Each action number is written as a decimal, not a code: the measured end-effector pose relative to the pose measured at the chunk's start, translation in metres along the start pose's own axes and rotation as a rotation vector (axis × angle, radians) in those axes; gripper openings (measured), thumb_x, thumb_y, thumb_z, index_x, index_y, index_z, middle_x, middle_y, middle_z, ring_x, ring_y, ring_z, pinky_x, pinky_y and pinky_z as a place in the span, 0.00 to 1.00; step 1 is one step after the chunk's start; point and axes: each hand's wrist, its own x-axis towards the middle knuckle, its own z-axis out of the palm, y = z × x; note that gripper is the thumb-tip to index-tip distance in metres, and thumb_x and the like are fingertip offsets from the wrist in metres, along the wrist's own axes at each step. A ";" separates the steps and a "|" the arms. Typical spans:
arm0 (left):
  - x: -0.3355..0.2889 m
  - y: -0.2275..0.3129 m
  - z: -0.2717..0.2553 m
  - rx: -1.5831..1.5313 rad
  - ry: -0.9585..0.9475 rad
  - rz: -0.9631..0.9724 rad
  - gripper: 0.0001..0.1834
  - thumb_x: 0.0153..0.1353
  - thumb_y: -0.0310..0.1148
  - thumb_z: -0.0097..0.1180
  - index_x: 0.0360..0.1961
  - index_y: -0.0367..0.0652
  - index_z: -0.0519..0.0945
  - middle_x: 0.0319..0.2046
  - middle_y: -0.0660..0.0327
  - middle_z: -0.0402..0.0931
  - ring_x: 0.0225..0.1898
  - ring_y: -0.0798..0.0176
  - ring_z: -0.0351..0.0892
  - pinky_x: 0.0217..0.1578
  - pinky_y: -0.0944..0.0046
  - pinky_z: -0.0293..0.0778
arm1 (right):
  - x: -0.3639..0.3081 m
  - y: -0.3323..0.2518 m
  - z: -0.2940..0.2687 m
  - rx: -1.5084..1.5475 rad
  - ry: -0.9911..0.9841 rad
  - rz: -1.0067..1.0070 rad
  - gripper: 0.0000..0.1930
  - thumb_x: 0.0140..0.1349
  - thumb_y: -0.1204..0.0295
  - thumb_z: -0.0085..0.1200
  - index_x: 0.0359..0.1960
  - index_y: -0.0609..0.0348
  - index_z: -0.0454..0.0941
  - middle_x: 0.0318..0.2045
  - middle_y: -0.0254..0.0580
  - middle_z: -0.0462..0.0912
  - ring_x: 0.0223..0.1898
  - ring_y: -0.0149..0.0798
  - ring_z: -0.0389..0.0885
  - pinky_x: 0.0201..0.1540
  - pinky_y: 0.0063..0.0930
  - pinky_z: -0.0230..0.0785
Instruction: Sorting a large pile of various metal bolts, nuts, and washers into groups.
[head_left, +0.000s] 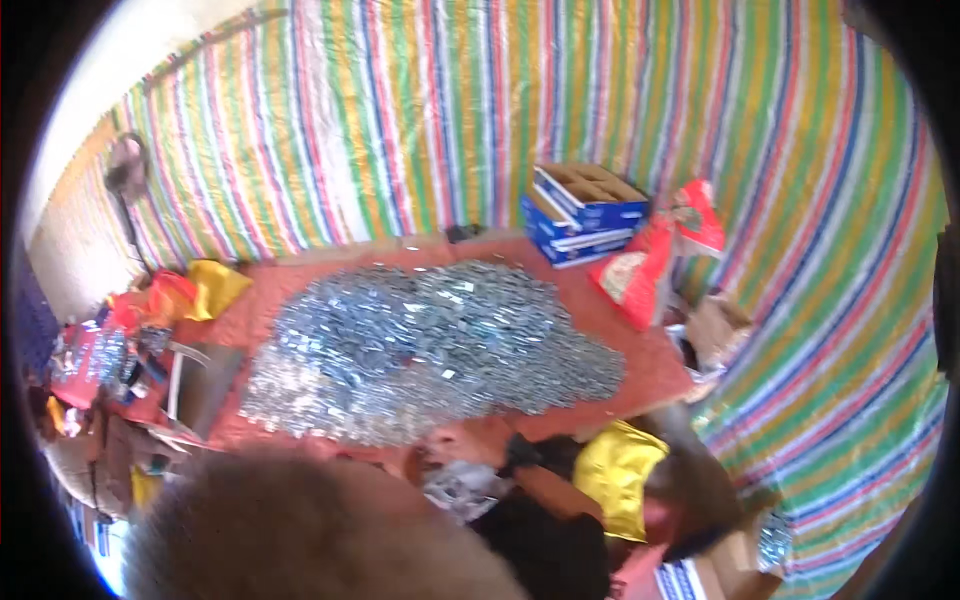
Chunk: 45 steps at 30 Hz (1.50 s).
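Observation:
A broad heap of small shiny metal pieces (430, 340) covers much of the red-topped table (620, 395). The pieces are too small to name. My right hand (465, 440) is at the heap's near edge, with a dark band around the wrist. Blur smears its fingers, so I cannot tell whether they hold anything. Just below this hand lies a grey-and-white crumpled bundle (465, 487). A large blurred rounded shape (320, 530) fills the lower middle and hides what is behind it. My left hand cannot be made out.
Blue-and-white cartons (585, 215) are stacked at the table's back right, beside a red bag (640, 270). A yellow bag (615, 475) lies near my right arm. An open tray-like box (203, 390) and another yellow bag (213, 288) are on the left. Striped sheeting (480, 120) hangs behind.

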 end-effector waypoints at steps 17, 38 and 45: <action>-0.051 -0.136 0.093 -0.479 -0.138 -0.591 0.10 0.61 0.27 0.55 0.41 0.34 0.80 0.22 0.63 0.76 0.22 0.72 0.72 0.24 0.68 0.71 | 0.055 -0.036 0.026 -0.270 0.306 0.077 0.10 0.61 0.68 0.55 0.36 0.62 0.82 0.21 0.42 0.79 0.22 0.33 0.77 0.26 0.30 0.67; -0.073 -0.141 0.084 -0.421 -0.229 -0.677 0.08 0.60 0.26 0.55 0.37 0.32 0.80 0.20 0.62 0.77 0.24 0.70 0.77 0.26 0.69 0.74 | 0.127 0.062 -0.008 -0.684 0.422 0.335 0.08 0.53 0.68 0.56 0.30 0.58 0.79 0.28 0.51 0.80 0.33 0.55 0.78 0.34 0.44 0.68; -0.062 -0.148 0.078 -0.326 -0.282 -0.643 0.15 0.61 0.34 0.56 0.41 0.30 0.79 0.23 0.59 0.79 0.24 0.69 0.78 0.27 0.69 0.75 | 0.121 0.086 -0.009 -0.618 0.469 0.214 0.06 0.54 0.71 0.54 0.26 0.61 0.78 0.23 0.54 0.78 0.28 0.56 0.77 0.30 0.44 0.68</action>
